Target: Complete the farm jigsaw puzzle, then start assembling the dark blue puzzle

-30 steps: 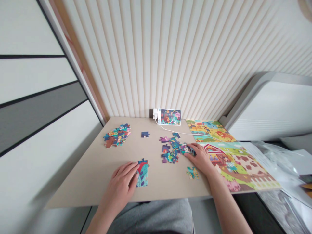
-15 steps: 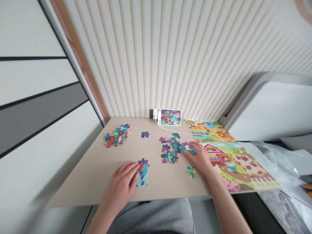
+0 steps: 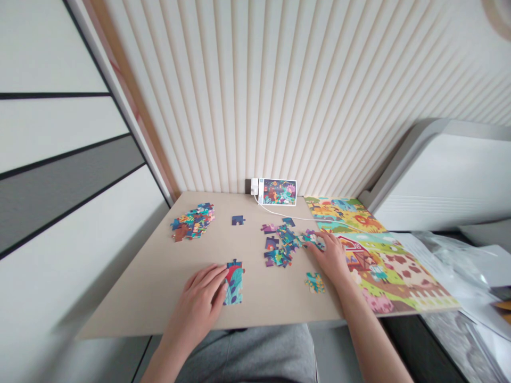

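My left hand [image 3: 202, 301] lies flat with fingers apart on the beige table [image 3: 159, 266], its fingertips on the left edge of a small joined block of puzzle pieces [image 3: 235, 281]. My right hand [image 3: 332, 256] reaches into the right side of a loose cluster of blue and purple pieces [image 3: 281, 246]. Its fingertips pinch a pale piece [image 3: 317, 239] at the cluster's right edge. A small joined bit [image 3: 315, 282] lies just below that wrist.
A heap of pieces [image 3: 192, 221] sits at the far left, a single blue piece [image 3: 238, 219] nearby. A reference picture card [image 3: 278, 191] leans on the ribbed wall, with a white cable [image 3: 295, 215]. A finished farm puzzle board [image 3: 371, 250] lies on the right.
My right hand has slid a little up and to the right along the cluster's edge, taking the pale piece with it. The left hand has stayed put.
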A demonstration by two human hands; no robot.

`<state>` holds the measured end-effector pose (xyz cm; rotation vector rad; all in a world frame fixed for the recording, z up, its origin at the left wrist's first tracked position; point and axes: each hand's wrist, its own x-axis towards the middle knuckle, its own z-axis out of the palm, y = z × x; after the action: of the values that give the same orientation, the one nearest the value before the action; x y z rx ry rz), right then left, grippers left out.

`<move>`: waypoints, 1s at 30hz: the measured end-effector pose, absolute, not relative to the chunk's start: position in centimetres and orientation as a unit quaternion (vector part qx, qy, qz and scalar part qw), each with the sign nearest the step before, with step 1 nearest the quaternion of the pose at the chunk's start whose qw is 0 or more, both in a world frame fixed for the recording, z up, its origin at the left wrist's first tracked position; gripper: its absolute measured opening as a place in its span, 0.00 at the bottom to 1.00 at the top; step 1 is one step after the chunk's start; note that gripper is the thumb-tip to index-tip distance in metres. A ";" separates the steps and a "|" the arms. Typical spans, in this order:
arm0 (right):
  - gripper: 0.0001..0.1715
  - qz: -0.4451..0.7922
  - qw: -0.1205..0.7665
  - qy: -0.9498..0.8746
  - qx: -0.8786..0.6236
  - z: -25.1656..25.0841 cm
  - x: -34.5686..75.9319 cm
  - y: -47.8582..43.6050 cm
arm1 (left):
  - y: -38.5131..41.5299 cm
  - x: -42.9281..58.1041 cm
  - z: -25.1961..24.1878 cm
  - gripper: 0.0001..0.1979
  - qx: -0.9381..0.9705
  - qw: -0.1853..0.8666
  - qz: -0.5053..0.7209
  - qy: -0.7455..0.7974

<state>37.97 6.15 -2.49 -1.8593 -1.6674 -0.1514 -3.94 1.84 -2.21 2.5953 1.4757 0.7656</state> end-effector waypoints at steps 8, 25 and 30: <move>0.28 -0.055 0.301 -0.639 -0.706 -2.7 37.8 6.3 | 1.8 -3.8 -2.0 0.20 0.840 0.034 0.247 0.482; 0.25 0.048 0.239 -0.841 -0.483 1.2 32.0 5.1 | 1.8 -3.8 -2.0 0.20 0.843 0.030 0.244 0.479; 0.20 0.070 0.214 -0.866 -0.446 1.3 31.4 5.0 | 1.9 -3.8 -2.2 0.20 0.841 0.022 0.258 0.475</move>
<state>31.35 5.05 1.28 -1.2377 -2.4023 0.1933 -3.81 1.90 -2.17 2.6065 1.4708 0.7987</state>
